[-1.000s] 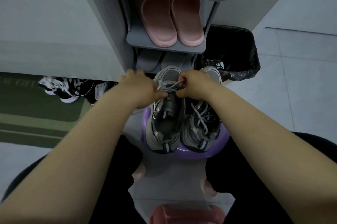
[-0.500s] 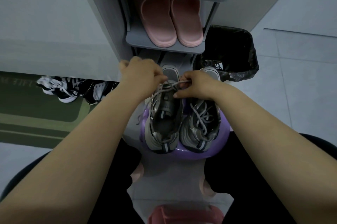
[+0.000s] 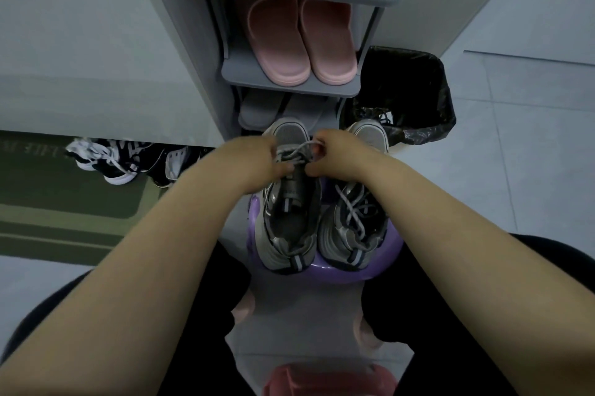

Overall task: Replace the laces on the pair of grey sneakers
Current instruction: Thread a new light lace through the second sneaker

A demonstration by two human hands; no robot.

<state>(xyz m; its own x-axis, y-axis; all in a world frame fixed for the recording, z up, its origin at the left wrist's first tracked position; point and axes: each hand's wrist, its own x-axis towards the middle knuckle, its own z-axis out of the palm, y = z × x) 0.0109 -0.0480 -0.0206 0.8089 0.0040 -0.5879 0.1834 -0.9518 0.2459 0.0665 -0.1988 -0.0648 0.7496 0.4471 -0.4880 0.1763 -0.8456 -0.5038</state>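
Two grey sneakers stand side by side on a purple stool (image 3: 360, 276), toes pointing away from me. Over the left sneaker (image 3: 291, 218), near its toe end, my left hand (image 3: 257, 163) and my right hand (image 3: 335, 154) both pinch the grey lace (image 3: 297, 150). The lace runs in a short loop between the two hands. The lower eyelets of this sneaker look empty and its tongue lies bare. The right sneaker (image 3: 355, 221) is fully laced with a loose grey lace. My right forearm crosses over its toe end.
A grey shoe rack (image 3: 289, 86) stands just beyond the stool, with pink slippers (image 3: 299, 41) on it and grey slippers below. A bin lined with a black bag (image 3: 412, 96) is at the right. Black-and-white sneakers (image 3: 122, 160) lie on a green mat at the left.
My left hand had lifted away to the upper left with the lace half a second ago; it has come back down beside my right hand over the left sneaker's toe end.
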